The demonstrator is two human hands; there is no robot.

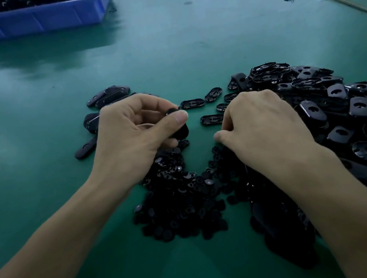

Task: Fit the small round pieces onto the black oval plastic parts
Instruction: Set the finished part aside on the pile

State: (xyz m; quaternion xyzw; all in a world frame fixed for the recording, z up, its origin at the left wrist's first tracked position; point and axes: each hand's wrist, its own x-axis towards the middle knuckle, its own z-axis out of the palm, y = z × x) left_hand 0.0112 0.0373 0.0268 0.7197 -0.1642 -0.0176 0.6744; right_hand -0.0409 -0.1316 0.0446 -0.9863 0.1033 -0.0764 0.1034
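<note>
Closest to you, the small round pieces [181, 202] lie in a dark pile on the green desk [36, 163], between your two forearms. Just beyond the pile, your left hand [133, 135] has its fingers [147, 106] curled and its thumb pressed across a black oval part [181, 131], gripping it at the pile's far edge. Your right hand [262, 125] is knuckles-up with its fingers curled under and its thumb tip at the pile's edge; I cannot tell whether it holds anything. To its right spreads a big heap of oval parts [344, 117]. A few loose oval parts [192, 103] lie hollow side up between the hands, and a small group of ovals [107, 95] sits behind the left hand. Far off at the left stands a blue crate [31, 18] of dark parts.
</note>
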